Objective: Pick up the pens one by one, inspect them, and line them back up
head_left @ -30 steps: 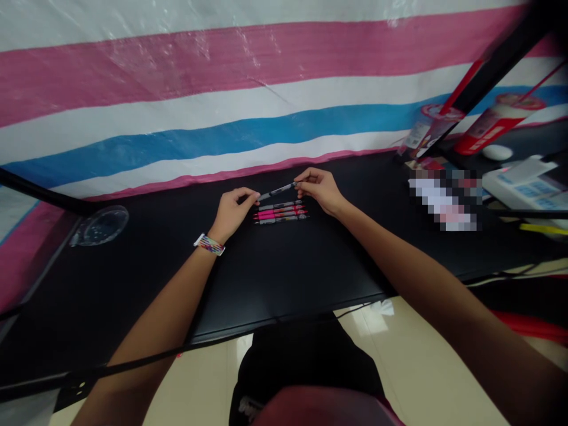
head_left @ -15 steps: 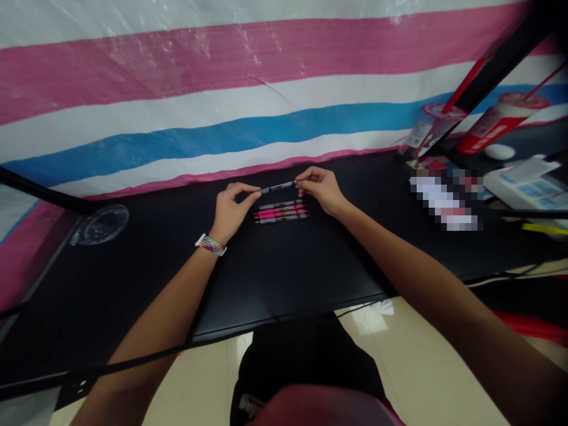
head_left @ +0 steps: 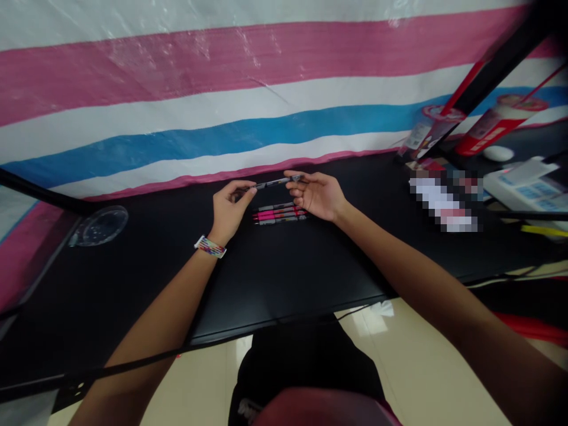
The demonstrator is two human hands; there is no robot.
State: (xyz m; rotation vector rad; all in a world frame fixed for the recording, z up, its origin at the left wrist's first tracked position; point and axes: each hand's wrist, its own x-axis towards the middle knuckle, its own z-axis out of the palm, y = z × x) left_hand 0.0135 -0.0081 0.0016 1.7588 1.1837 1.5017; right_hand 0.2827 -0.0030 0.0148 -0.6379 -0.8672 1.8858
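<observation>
Gray-black pen [head_left: 273, 183], slightly tilted, above row.

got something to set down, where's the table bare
Bare table between the plastic lid and left hand, and in front of the pens, between the forearms. Crowded at far right, around the cups.
</observation>
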